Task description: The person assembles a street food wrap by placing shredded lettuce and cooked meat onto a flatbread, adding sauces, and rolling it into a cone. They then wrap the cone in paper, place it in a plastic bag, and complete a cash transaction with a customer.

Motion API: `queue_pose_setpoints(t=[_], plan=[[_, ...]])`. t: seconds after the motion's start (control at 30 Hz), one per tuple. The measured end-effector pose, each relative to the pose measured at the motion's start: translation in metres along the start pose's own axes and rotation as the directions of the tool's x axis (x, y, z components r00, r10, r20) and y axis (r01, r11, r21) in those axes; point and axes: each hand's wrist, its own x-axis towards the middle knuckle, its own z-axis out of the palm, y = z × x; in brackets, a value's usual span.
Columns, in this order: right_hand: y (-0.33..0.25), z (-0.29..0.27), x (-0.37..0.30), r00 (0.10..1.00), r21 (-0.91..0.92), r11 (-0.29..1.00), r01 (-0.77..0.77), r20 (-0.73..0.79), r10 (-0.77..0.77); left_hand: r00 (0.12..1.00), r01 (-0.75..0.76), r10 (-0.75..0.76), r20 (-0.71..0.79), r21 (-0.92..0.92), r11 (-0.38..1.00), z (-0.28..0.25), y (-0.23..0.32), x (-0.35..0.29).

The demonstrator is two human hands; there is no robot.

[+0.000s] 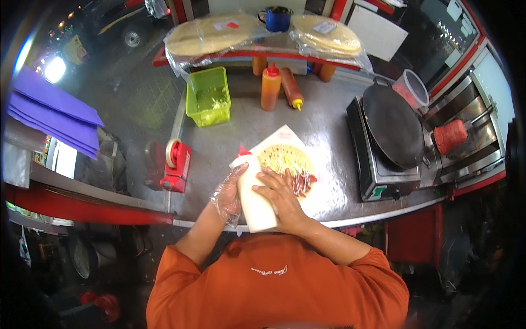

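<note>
A white squeeze bottle with a red cap is between my two hands, close to the counter's front edge. My left hand, in a clear plastic glove, wraps its left side. The fingers of my right hand curl over its right side. Just beyond the bottle a round flatbread lies on white paper. Pale shreds and reddish-brown pieces top the bread, with thin white sauce streaks over them. My right hand covers part of the bread's near left side.
A green basket with a few pale shreds stands back left, above a red tape dispenser. An orange sauce bottle stands beside a lying brown one. At right is a black griddle on a burner. Bagged flatbreads lie on the shelf.
</note>
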Motion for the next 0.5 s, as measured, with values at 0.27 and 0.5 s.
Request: queue_pose_setpoints(t=[0.27,0.5], plan=[[0.2,0.026,0.163,0.736,0.384,0.879,-0.281,-0.501,0.454,0.227,-0.226,0.825,0.518,0.852,-0.473,-0.034,0.107,0.105],[0.18,0.025,0.18,0.878,0.475,0.853,-0.217,-0.288,0.383,-0.033,0.159,0.679,0.733,0.675,-0.721,0.006,0.084,0.1]])
